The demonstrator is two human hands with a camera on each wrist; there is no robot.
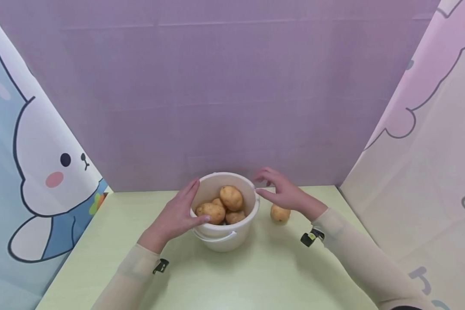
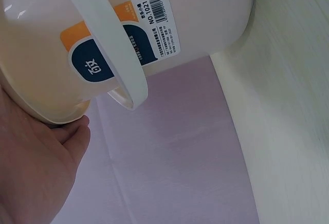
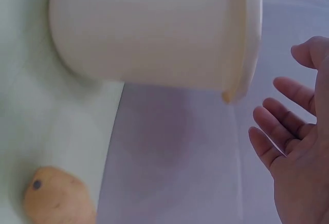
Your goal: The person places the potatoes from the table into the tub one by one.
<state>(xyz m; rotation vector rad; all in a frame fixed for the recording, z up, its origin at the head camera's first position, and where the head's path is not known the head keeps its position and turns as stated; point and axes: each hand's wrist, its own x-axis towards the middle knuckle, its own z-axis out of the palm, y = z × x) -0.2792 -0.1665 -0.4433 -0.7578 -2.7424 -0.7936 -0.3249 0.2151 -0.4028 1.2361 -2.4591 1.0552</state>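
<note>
A white bucket stands upright, its handle hanging down at the front. Inside lie several potatoes. My left hand holds the bucket's left rim, the thumb over the front edge and the fingers along the side. The left wrist view shows the fingertips at the rim and a label on the bucket wall. My right hand hovers at the right of the rim, fingers loosely bent and holding nothing. Apart from the bucket, a single potato rests on the table beneath that hand.
The pale green table ends at a purple cloth wall just behind the bucket. Printed cloth panels stand at the left and the right. Each wrist carries a small black device.
</note>
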